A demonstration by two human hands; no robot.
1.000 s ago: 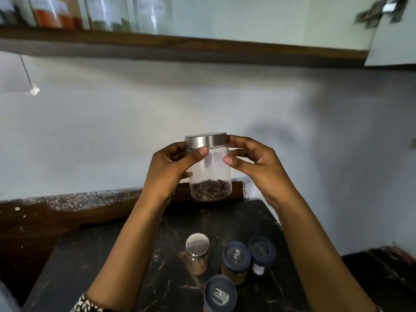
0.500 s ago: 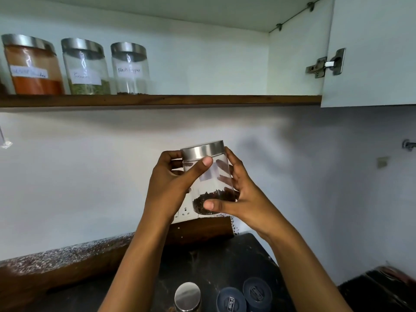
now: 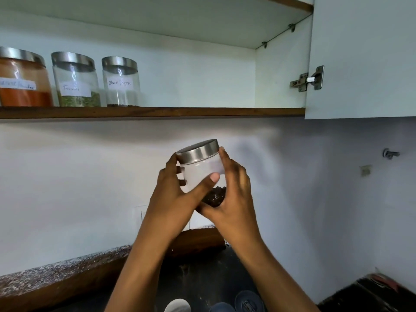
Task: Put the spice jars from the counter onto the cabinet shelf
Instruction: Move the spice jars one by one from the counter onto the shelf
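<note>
- In the middle of the frame, the left hand (image 3: 173, 199) and right hand (image 3: 234, 199) both wrapped their fingers round a tilted spice jar (image 3: 201, 170).
- Three jars (image 3: 76, 82) stood on the shelf (image 3: 180, 112), upper left.

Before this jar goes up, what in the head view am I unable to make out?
- Held jar label: blurred, partly under the right hand; unreadable.
- Held jar's base: covered by left hand and right hand.
- Orange-powder jar: cut by the left edge, label smeared.
- Counter jars: cut by the bottom edge, between the forearms; count unclear.
</note>
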